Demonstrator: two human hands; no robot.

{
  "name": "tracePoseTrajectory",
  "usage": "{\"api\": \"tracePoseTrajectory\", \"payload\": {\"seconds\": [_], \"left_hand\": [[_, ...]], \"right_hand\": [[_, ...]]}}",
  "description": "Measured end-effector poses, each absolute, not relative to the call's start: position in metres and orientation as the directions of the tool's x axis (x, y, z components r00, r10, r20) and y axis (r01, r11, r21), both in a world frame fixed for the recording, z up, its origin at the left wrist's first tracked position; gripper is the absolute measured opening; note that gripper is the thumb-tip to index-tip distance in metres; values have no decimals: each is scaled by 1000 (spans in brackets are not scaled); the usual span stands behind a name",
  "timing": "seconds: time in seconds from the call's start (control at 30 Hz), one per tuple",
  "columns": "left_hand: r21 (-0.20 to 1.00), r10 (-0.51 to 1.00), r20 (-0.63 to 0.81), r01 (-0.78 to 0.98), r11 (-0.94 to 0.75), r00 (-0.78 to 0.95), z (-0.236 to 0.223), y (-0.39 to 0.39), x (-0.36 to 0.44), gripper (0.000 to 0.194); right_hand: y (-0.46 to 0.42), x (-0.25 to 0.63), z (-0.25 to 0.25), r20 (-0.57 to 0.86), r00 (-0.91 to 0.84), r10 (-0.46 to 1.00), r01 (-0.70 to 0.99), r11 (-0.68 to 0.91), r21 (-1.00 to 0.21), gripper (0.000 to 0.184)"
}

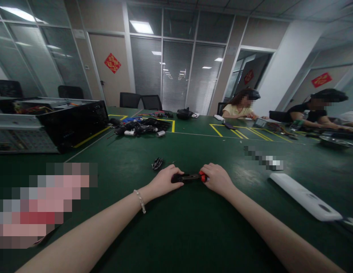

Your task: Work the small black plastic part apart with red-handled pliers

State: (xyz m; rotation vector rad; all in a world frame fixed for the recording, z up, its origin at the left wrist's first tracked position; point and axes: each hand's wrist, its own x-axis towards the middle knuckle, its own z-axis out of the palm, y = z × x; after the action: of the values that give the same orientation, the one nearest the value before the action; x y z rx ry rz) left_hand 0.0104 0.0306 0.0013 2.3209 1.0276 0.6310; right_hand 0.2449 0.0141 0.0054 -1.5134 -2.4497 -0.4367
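Both of my hands meet over the green table, with a pair of dark-jawed pliers (191, 177) lying sideways between them. My right hand (218, 179) is closed around the red handle end of the pliers. The fingers of my left hand (166, 179) pinch a black part at the other end of the tool. Whether that black part belongs to the pliers or is a separate piece, I cannot tell. Just beyond my left hand lies a small bundle of black cable (157, 163).
An opened black computer case (82, 123) stands at the left. Behind my hands is a pile of black cables (145, 127). A white power strip (306, 197) lies at the right. Two people (241, 108) sit across the table (176, 231) at the far right. Blurred patches cover some items.
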Motion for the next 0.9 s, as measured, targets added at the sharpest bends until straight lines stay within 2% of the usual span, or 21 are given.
{"api": "tracePoseTrajectory", "payload": {"seconds": [0.67, 0.9], "left_hand": [[628, 770, 170, 534, -566, 615, 3, 30, 9, 33], [621, 762, 192, 524, -582, 618, 4, 29, 9, 32]], "right_hand": [[13, 244, 6, 345, -441, 829, 896, 427, 119, 13], [15, 244, 4, 354, -449, 821, 893, 422, 153, 14]]}}
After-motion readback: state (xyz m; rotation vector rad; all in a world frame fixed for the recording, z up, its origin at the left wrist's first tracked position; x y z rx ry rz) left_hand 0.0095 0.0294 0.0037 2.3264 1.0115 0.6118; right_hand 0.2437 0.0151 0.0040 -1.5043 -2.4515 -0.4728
